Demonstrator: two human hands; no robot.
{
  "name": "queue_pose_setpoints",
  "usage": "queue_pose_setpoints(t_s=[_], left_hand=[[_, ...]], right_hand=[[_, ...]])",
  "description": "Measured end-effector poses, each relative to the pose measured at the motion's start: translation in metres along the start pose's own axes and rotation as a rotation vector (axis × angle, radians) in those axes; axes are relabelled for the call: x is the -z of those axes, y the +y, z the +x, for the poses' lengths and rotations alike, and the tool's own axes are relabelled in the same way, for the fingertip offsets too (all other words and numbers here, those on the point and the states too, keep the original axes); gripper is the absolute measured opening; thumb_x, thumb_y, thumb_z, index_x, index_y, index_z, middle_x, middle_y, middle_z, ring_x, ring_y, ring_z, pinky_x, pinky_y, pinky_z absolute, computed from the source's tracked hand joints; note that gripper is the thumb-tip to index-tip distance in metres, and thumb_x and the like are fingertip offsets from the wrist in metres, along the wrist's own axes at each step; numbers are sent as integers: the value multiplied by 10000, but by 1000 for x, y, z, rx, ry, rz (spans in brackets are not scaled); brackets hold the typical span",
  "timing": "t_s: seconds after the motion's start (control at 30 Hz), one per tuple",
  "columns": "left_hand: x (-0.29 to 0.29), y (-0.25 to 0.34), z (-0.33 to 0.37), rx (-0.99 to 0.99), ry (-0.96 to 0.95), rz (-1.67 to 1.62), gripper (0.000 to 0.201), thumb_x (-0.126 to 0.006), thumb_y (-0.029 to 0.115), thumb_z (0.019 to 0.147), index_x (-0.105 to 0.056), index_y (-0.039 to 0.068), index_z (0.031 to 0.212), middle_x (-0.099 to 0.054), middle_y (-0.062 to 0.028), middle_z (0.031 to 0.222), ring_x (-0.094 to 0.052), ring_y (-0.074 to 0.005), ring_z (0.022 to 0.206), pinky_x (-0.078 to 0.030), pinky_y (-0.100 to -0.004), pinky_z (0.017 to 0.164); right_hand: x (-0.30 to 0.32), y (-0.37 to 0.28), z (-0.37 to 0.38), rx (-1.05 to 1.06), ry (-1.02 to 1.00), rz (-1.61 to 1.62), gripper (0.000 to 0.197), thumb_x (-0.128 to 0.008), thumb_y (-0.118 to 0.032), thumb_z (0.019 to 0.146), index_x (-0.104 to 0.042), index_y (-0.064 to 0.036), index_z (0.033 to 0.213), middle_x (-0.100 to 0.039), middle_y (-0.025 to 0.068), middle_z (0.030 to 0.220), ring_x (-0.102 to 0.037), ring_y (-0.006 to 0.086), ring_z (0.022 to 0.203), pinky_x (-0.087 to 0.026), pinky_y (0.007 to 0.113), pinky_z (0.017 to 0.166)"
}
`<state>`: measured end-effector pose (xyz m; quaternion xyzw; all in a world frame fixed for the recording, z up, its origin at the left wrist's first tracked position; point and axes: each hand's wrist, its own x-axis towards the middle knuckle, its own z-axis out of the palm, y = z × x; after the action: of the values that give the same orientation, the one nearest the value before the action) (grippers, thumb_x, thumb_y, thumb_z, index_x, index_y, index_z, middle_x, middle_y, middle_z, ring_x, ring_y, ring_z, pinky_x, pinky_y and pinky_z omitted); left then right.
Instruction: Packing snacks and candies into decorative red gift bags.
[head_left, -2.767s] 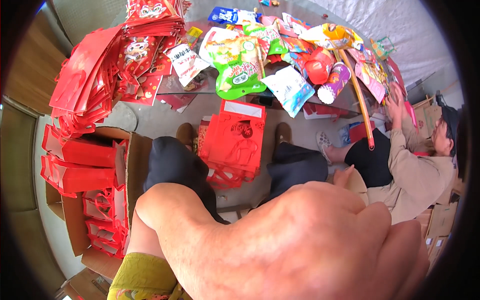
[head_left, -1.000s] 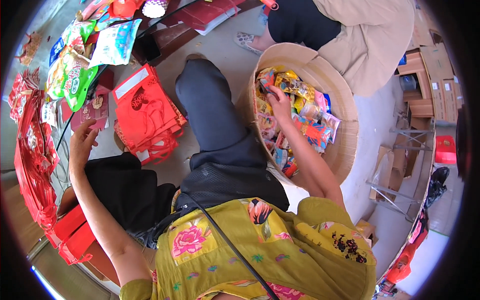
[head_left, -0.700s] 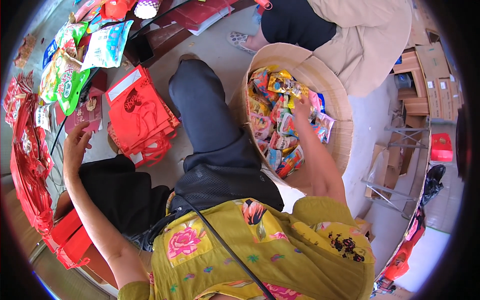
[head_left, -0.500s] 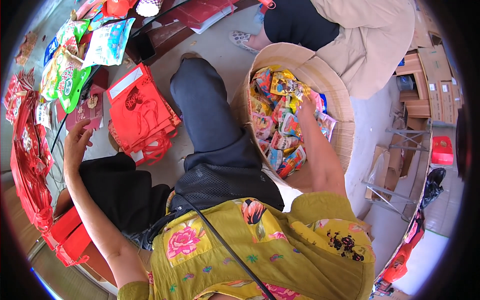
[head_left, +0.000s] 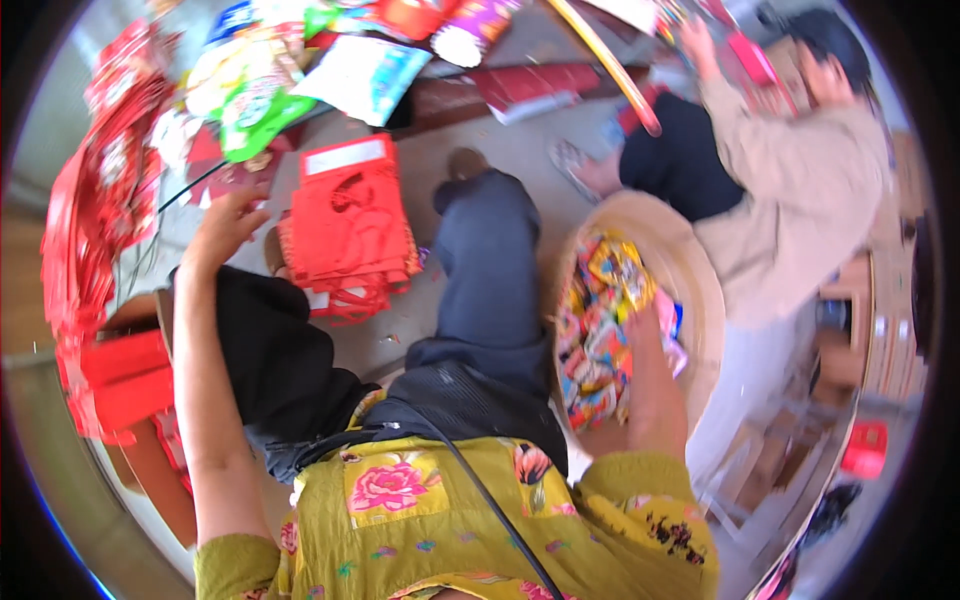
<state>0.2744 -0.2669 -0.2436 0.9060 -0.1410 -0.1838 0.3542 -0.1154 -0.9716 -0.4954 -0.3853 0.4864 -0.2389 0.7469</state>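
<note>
My right hand (head_left: 645, 325) is down inside a round cardboard bin (head_left: 703, 290), over small colourful snack packets (head_left: 592, 350). A yellow packet (head_left: 620, 272) lies just beyond its fingers, which are blurred, so whether they grip anything is unclear. My left hand (head_left: 228, 228) hovers above my left knee with its fingers loosely apart and nothing in them. Beside it, a stack of flat red gift bags (head_left: 350, 225) rests between my legs and the heap of packets. A dark red box (head_left: 245, 180) sits just past my left fingertips.
Larger snack bags, one green (head_left: 255, 120) and one light blue (head_left: 365, 78), lie at the far left. Red packaging (head_left: 95, 250) is piled along the left edge. A co-worker in a beige top (head_left: 800, 190) sits beyond the bin. Cartons (head_left: 895, 330) stand at the right.
My view has swung to the left, so the scene sits further right and the co-worker's upper body shows. My right hand stays in the bin; my left hand stays raised.
</note>
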Motion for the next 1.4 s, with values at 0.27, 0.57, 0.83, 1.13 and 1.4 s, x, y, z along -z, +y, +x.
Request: queue_pose_setpoints(t_s=[0.27,0.57,0.83,1.13,1.4], left_hand=[[-1,27,-9,-57,61,165,328,-667,204,822,-657,28,1099,-693,-186,896,-679,-333,822,-526,-401,754],[-8,21,-10,-94,107,242,337,-680,205,823,-656,52,1123,-689,-155,853,-668,-305,840,-515,-393,744],[-14,24,-10,-148,102,299,348,-676,212,818,-652,49,1125,-692,-194,932,-659,-358,905,-521,-437,786],[-15,30,-6,-40,47,258,389,-699,282,811,-668,105,1156,-672,-187,1074,-632,-346,1032,-498,-439,896],[-21,43,-2,-57,44,199,374,-677,273,827,-663,85,1150,-679,-196,1048,-631,-360,1022,-496,-442,894]], right_hand=[[-75,-28,-54,-16,258,-264,187,-604,-301,921,-545,-125,945,-555,3,766,-579,163,627,-441,247,518],[-186,-115,-203,502,25,-86,308,-580,-260,904,-524,-32,1103,-584,119,867,-601,217,782,-485,316,662],[-319,-169,-301,752,-518,32,273,-527,-196,948,-548,3,1134,-631,99,1027,-585,188,844,-463,310,773],[-554,-98,-350,632,-1181,168,316,-559,-151,951,-517,-11,1230,-622,140,1195,-617,245,1054,-514,360,831],[-557,-26,-355,389,-1244,-308,297,-523,-271,1005,-559,-15,1152,-634,117,1106,-655,207,986,-507,289,754]])
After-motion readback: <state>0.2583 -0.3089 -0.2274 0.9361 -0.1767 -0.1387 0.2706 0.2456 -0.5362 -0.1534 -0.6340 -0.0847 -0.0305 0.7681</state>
